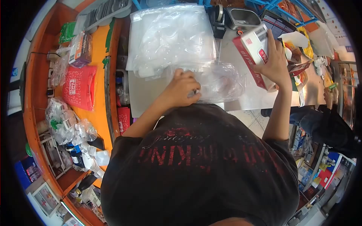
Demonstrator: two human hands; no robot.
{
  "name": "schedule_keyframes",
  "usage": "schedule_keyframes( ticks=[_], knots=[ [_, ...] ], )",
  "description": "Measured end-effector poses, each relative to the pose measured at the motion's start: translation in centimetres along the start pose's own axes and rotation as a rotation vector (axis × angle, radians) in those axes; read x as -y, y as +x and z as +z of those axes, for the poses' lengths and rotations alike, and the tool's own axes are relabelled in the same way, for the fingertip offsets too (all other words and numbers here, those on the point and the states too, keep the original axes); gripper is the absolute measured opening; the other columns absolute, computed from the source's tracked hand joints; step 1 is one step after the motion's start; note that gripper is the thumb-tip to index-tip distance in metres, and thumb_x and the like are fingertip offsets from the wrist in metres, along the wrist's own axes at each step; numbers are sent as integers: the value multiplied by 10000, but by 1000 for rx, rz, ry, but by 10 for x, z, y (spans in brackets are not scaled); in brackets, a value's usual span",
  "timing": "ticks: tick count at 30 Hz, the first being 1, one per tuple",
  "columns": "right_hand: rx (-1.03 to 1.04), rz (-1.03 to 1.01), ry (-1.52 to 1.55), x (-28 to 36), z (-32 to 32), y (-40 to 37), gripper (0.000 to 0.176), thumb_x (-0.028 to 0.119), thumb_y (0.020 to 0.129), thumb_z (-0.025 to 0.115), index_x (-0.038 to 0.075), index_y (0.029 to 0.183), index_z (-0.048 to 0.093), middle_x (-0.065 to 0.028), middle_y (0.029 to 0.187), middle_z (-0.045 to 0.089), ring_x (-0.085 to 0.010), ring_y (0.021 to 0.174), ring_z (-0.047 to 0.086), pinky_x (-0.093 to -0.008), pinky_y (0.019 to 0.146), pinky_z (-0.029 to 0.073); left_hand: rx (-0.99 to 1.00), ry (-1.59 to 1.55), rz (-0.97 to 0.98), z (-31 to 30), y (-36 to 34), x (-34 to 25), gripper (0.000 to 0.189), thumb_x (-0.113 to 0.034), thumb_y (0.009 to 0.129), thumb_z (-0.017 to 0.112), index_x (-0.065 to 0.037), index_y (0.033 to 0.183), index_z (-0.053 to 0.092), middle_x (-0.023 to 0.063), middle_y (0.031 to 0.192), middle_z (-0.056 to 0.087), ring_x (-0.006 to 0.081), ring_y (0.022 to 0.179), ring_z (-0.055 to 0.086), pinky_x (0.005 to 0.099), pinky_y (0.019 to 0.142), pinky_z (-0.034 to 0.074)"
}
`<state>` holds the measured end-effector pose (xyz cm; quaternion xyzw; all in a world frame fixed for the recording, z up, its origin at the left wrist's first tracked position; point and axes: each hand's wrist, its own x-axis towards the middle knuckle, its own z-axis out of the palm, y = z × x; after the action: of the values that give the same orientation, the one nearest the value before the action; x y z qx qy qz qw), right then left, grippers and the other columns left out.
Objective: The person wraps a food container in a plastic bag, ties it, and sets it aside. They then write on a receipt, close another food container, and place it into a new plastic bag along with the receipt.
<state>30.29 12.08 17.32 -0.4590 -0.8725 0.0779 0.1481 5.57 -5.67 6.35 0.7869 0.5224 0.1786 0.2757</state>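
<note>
My right hand (277, 64) is closed around a red and white carton (252, 56) with printed lettering, held tilted above the right part of the metal counter (256, 96). My left hand (183, 88) has its fingers curled on the near edge of a clear plastic bag (224, 83), which lies crumpled on the counter in front of my body. Part of what the left fingers grip is hidden by the hand. Just beyond the bag lies a wide stack of clear plastic bags (169, 37).
A black tape dispenser (218, 19) and a metal tub (244, 18) stand at the back. Opened food packages (298, 49) lie on the right, where another person's hand (330, 94) shows. The orange shelf (100, 124) on the left holds a red bag (81, 88).
</note>
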Motion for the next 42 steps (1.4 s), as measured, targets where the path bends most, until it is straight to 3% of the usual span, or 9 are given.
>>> schedule_keyframes(
  ticks=[5,9,12,16,22,26,29,32,42],
  knots=[
    [-19,-493,238,73,-8,7,1095,209,446,758,8,1381,224,-246,1188,407,-413,1116,399,-434,983,327,-678,172,-392,6,-29,-7,240,-130,682,670,-74,915,669,181,1298,434,321,1231,383,475,1040,222],
    [247,-712,717,99,63,-3,1069,202,457,766,32,1362,221,-243,1207,370,-413,1155,362,-433,1010,307,-434,-196,-358,27,-44,45,548,-52,669,663,-69,1201,535,212,1417,237,318,1290,319,410,1089,202],
    [484,-682,600,88,116,-15,1056,259,471,781,54,1354,240,-226,1222,373,-384,1154,376,-438,995,307,-315,-267,-294,9,-46,36,974,123,629,547,5,1413,-20,219,1474,40,320,1371,94,319,1085,226],
    [520,-738,-14,83,144,-29,1064,310,470,789,75,1361,257,-215,1271,365,-355,1172,380,-434,1006,275,-240,-201,-338,14,-49,44,990,182,591,455,9,1406,-80,236,1472,28,342,1366,107,333,1090,211],
    [263,-710,16,79,128,-54,948,296,538,785,59,1334,328,-215,1293,371,-365,1175,374,-435,1008,267,-285,-112,-314,-36,-41,-9,814,165,609,454,35,1356,158,272,1422,153,388,1286,301,357,1019,329],
    [76,97,-90,31,104,-67,665,149,618,718,34,1210,437,-190,1233,426,-360,1169,380,-467,956,327,-594,-299,-589,-42,-66,-13,608,57,699,485,12,1284,325,227,1313,369,325,1130,482,369,918,399],
    [104,189,177,-21,73,-68,160,70,654,583,-6,795,579,-166,651,553,-326,646,583,-384,601,453,-414,332,-830,-57,-99,12,348,-13,756,519,5,1103,493,110,1001,581,233,808,607,333,692,470],
    [137,95,458,10,0,-56,101,25,709,549,-34,662,481,-75,583,475,-122,572,479,-272,535,388,-382,-674,-550,-99,-92,-19,170,-140,855,537,6,779,581,-45,679,547,28,624,504,181,565,383],
    [363,-57,1196,76,-87,-48,445,-21,709,549,-8,1132,409,-40,844,530,-81,735,492,-203,681,371,-504,-1222,-156,-113,-68,-46,109,-142,911,480,-45,963,485,42,807,590,87,727,556,223,679,441]
  ],
)
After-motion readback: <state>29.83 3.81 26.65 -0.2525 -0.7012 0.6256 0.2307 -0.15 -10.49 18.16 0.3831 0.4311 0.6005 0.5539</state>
